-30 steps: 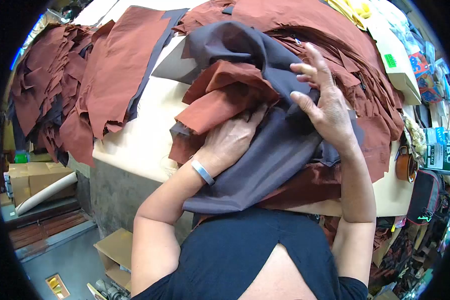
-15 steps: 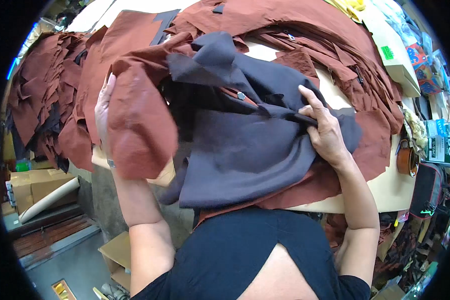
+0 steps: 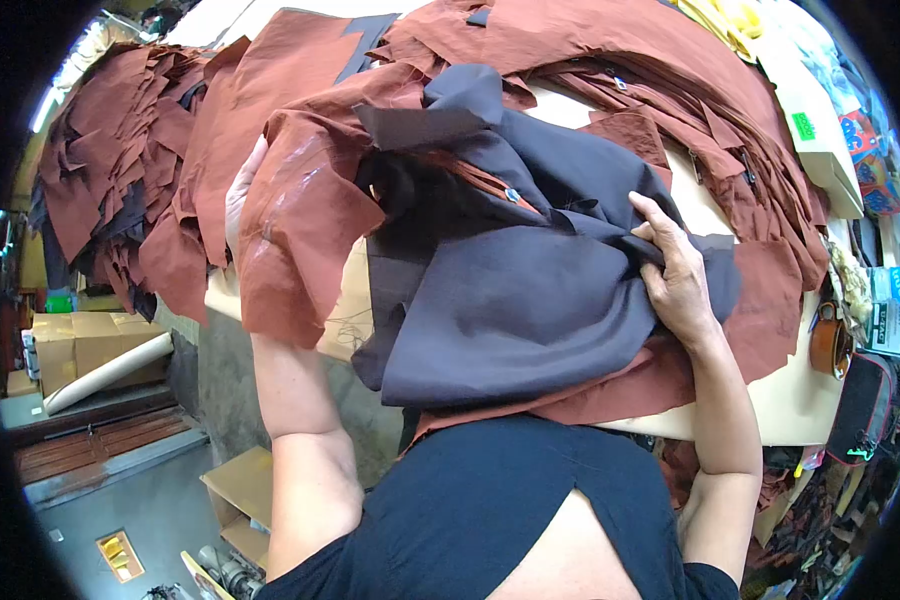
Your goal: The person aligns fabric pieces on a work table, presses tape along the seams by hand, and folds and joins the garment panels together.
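A half-sewn garment of rust-brown cloth with a dark grey lining (image 3: 530, 310) is spread in front of me at the table's near edge. My right hand (image 3: 678, 270) is closed on the dark lining, thumb and fingers pinching a fold. A small metal zip pull (image 3: 511, 195) shows in the middle of the garment. On the other side, my left hand (image 3: 243, 195) lies against the back of a rust-brown flap (image 3: 305, 235), its visible fingers straight; the palm and thumb are hidden behind the cloth.
A heap of cut rust-brown pieces (image 3: 110, 160) hangs over the table's left end. More rust-brown garments with zips (image 3: 660, 60) lie across the back. To the right are a tape roll (image 3: 828, 343) and a dark pouch (image 3: 860, 408). Cardboard boxes (image 3: 100, 345) stand lower left.
The whole scene has shifted slightly right in view. The rust-brown flap at my left hand has risen a little and creased. My right hand keeps its grip on the lining.
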{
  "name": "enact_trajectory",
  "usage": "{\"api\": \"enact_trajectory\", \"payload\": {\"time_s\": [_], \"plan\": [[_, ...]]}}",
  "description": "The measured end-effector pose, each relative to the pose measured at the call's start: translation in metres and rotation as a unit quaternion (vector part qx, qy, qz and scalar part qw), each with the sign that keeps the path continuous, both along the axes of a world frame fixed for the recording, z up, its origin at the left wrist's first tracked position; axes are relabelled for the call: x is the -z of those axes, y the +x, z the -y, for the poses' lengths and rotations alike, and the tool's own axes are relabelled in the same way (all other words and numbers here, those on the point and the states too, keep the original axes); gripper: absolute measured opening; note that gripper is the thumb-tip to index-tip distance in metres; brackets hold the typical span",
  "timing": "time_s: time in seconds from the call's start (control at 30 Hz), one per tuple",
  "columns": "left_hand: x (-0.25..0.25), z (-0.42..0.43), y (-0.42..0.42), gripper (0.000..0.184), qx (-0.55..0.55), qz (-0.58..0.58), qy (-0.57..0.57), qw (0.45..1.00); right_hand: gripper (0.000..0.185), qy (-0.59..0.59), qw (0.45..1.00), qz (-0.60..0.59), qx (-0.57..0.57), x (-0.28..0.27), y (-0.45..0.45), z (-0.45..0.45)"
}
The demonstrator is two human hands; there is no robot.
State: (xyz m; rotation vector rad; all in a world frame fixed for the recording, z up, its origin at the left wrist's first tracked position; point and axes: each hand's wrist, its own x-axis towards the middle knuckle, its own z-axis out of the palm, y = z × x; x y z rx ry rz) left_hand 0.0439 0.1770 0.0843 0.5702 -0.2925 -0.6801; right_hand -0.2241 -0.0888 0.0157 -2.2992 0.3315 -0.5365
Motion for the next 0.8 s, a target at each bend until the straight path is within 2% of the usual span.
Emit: {"api": "enact_trajectory", "payload": {"time_s": [0.17, 0.23, 0.33, 0.37, 0.4, 0.43, 0.47, 0.5, 0.57, 0.63, 0.67, 0.7, 0.77, 0.8], "plan": [[0.002, -0.006, 0.002, 0.049, -0.002, 0.011, 0.011, 1.000, 0.067, -0.042, 0.998, -0.032, -0.033, -0.010, -0.004, 0.001], [0.003, -0.012, 0.001, 0.051, -0.010, 0.033, 0.035, 0.999, 0.068, -0.187, 0.978, -0.046, -0.082, -0.033, -0.012, -0.004], [0.015, -0.032, -0.016, 0.055, -0.017, 0.134, 0.135, 0.982, 0.073, -0.175, 0.956, -0.098, -0.215, -0.060, -0.027, -0.027], [0.019, -0.032, -0.018, 0.056, -0.011, 0.211, 0.233, 0.949, 0.073, -0.198, 0.940, -0.122, -0.249, -0.053, -0.032, -0.041], [0.016, -0.022, -0.026, 0.062, 0.006, 0.320, 0.379, 0.868, 0.074, -0.220, 0.922, -0.143, -0.284, -0.047, -0.036, -0.055], [0.013, -0.012, -0.033, 0.069, 0.029, 0.452, 0.526, 0.720, 0.073, -0.267, 0.904, -0.154, -0.296, -0.032, -0.038, -0.065], [0.010, -0.001, -0.040, 0.076, 0.056, 0.547, 0.613, 0.567, 0.066, -0.208, 0.931, -0.110, -0.278, -0.018, -0.037, -0.069], [0.013, 0.014, -0.054, 0.062, 0.096, 0.545, 0.582, 0.596, 0.071, -0.177, 0.949, -0.052, -0.254, -0.012, -0.035, -0.068], [0.042, 0.014, -0.039, 0.048, 0.157, 0.502, 0.602, 0.601, 0.069, -0.201, 0.947, -0.029, -0.248, -0.011, -0.031, -0.068], [0.028, 0.001, -0.034, 0.041, 0.205, 0.373, 0.455, 0.782, 0.080, -0.013, 0.950, -0.119, -0.290, -0.050, -0.019, -0.059], [0.029, -0.013, -0.016, 0.040, 0.283, 0.252, 0.348, 0.857, 0.085, 0.071, 0.958, -0.052, -0.273, -0.060, -0.010, -0.054], [0.007, -0.002, -0.022, 0.038, 0.251, 0.368, 0.393, 0.804, 0.063, 0.034, 0.977, 0.005, -0.210, -0.070, -0.002, -0.031], [-0.083, 0.045, -0.052, 0.035, 0.167, 0.575, 0.457, 0.658, 0.027, -0.037, 0.992, 0.106, -0.061, -0.089, 0.013, 0.015], [-0.074, 0.056, -0.029, 0.041, 0.150, 0.595, 0.428, 0.663, 0.029, 0.071, 0.992, 0.105, -0.005, -0.099, 0.025, 0.038]]}}
